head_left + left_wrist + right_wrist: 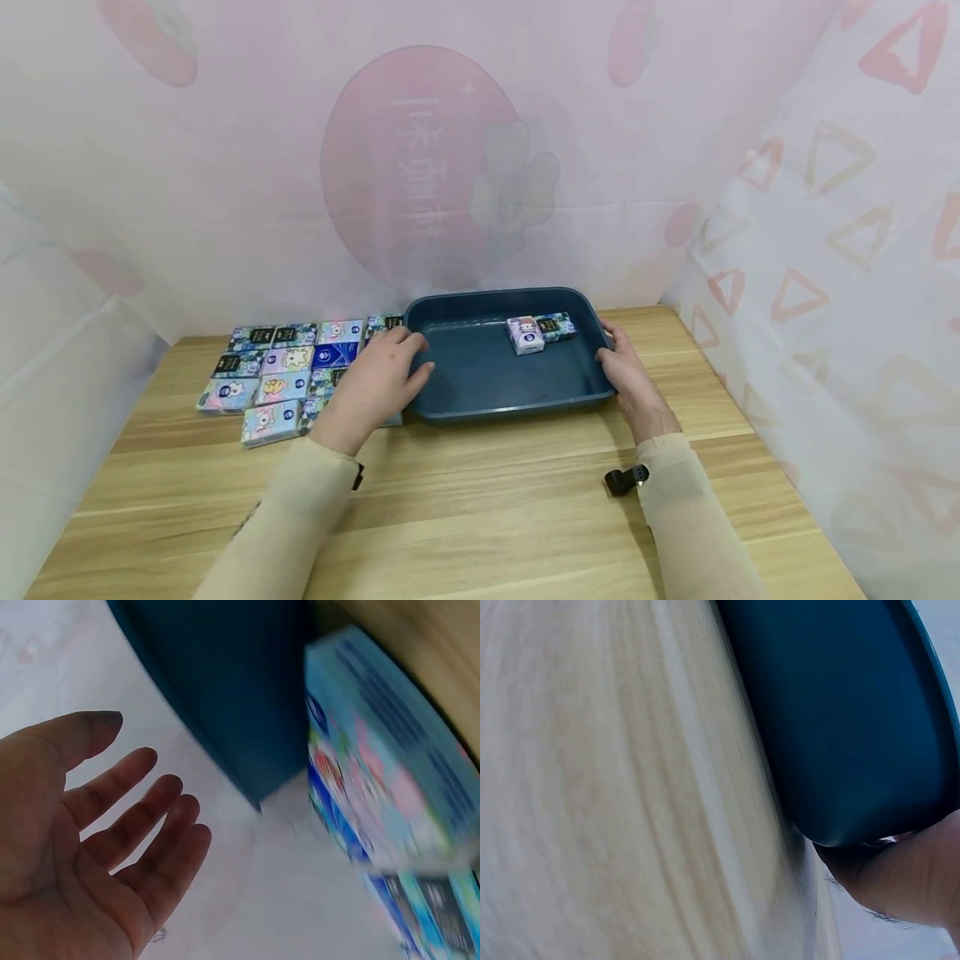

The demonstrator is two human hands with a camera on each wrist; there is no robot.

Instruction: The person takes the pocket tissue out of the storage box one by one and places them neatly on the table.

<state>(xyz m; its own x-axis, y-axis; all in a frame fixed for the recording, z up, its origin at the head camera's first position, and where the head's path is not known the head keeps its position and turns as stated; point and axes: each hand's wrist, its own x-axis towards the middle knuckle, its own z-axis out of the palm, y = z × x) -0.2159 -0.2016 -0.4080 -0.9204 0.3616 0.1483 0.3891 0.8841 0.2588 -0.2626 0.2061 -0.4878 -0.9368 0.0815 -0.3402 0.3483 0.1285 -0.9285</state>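
Note:
A dark blue rectangular tray [468,375] sits on the wooden table in the head view. At its right end my right hand [630,375] grips the rim, thumb at the edge. The right wrist view shows this hand [911,874] against the tray's rounded corner [847,750]. My left hand [382,375] hovers by the tray's left end, over the nearest packs; its fingers [142,862] are loosely spread and hold nothing. Inside the tray lie a pink-and-white tissue pack [526,336] and a dark floral tissue pack [555,327], touching.
Left of the tray, several small tissue packs [285,360] lie in rows, some partly hidden by my left hand. A printed cloth [255,167] hangs behind and at both sides of the table [480,517]. Small black devices sit at both wrists.

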